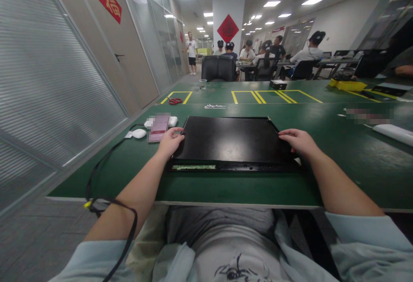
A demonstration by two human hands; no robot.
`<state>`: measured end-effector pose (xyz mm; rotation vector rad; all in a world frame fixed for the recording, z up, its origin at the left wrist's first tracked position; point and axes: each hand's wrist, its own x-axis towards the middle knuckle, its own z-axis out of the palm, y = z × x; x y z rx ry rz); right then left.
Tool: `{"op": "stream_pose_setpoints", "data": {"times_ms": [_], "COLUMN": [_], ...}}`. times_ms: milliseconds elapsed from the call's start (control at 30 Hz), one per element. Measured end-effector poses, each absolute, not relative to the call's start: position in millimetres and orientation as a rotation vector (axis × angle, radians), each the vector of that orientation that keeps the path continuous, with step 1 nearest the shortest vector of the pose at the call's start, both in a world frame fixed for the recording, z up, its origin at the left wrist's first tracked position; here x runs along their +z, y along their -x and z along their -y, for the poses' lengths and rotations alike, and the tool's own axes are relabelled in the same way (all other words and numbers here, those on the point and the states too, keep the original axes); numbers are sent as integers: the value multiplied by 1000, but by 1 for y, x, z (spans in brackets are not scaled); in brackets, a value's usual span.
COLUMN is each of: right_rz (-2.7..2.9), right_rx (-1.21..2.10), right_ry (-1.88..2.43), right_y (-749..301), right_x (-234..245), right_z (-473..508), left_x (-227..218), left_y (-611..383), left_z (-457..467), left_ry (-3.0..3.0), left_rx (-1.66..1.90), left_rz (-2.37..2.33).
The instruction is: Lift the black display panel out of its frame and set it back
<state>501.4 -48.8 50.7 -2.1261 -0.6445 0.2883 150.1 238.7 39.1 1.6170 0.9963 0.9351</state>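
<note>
A glossy black screen panel [230, 138] lies over a black frame [254, 167], whose near edge shows below it. Along that edge runs a narrow green circuit board [193, 167]. My left hand [171, 141] pinches the panel's left side between thumb and fingers. On the opposite side, my right hand [299, 141] is closed on the right edge, its thumb partly hidden. The panel sits slightly out of line with the frame, which also shows at the far right corner.
Left of the panel are a phone [158, 128], a white rounded device [139, 133] and a black cable [97, 166]. Beyond lie red-handled scissors [175, 101], a clear cup [202, 84] and a small black box [278, 84]. A white roll [393, 134] is at right. People sit farther back.
</note>
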Motion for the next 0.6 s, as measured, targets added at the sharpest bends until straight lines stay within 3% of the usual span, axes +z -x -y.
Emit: {"op": "stream_pose_setpoints", "data": {"times_ms": [600], "right_rz": [651], "right_rx": [292], "right_ry": [2181], "right_y": [-507], "right_x": [47], "right_z": [50], "left_x": [45], "left_y": [-152], "left_z": [-232], "left_ry": [-1368], "left_rx": [994], "left_rz": [-1019]}}
